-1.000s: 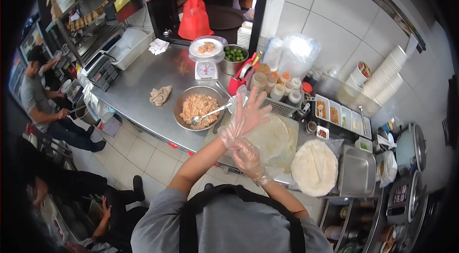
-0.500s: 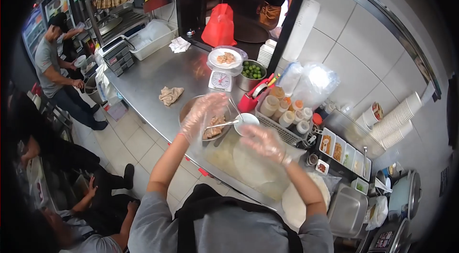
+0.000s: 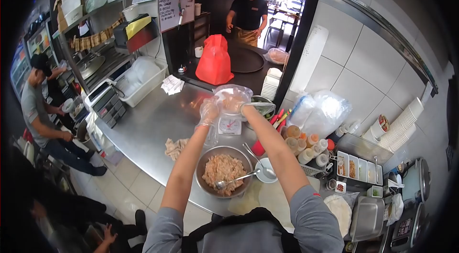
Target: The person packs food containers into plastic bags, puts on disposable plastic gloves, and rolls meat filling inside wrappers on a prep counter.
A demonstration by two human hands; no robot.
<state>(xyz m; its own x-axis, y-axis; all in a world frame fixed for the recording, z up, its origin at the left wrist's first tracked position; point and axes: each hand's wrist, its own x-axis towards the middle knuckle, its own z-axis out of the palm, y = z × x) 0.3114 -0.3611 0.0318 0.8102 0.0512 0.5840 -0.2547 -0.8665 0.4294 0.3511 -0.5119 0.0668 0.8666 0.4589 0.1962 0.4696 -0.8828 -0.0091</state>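
Both my hands wear clear plastic gloves and reach forward over the steel counter (image 3: pixel 153 124). My left hand (image 3: pixel 209 109) and my right hand (image 3: pixel 235 104) grip the two sides of a plastic-covered plate of food (image 3: pixel 233 93) that rests on a small white scale (image 3: pixel 230 126). Below my arms stands a metal bowl of minced filling (image 3: pixel 223 170) with a spoon (image 3: pixel 235 179) in it. Beside it is a small white bowl (image 3: pixel 266 170). A thin round wrapper (image 3: pixel 270 196) lies on the board near me.
A red bag (image 3: pixel 215 60) stands behind the scale, and a person (image 3: pixel 248 11) stands in the doorway. Sauce bottles (image 3: pixel 306 150), condiment trays (image 3: pixel 358 167), a wrapper stack (image 3: pixel 340 207) and paper cups (image 3: pixel 399 126) are at right. A rag (image 3: pixel 175 147) lies left; another person (image 3: pixel 38 109) works far left.
My hands left the wrapper on the board, passed over the filling bowl and reached forward to the covered plate on the scale. My view tilted up toward the doorway.
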